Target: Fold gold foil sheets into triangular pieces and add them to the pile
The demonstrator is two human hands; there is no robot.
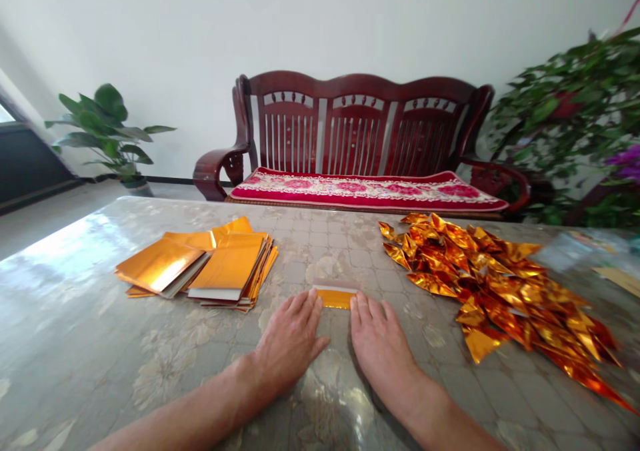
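Observation:
A small piece of gold foil paper [334, 298], folded to a narrow strip with a pale band along its far edge, lies flat on the table. My left hand [293, 334] rests palm down, its outstretched fingertips on the strip's left end. At the right end, the fingers of my right hand [377, 334] are also stretched out and press down on it. To the left lie loose stacks of flat gold foil sheets [227, 264]. On the right is a heap of folded, pointed gold foil pieces [480, 271].
The table [165, 371] has a clear, patterned cover. Crumpled clear plastic [583, 248] lies at its right edge. Behind stands a dark red wooden bench [357, 131] with a red and white seat cover [370, 190]. Potted plants [107, 131] flank the bench.

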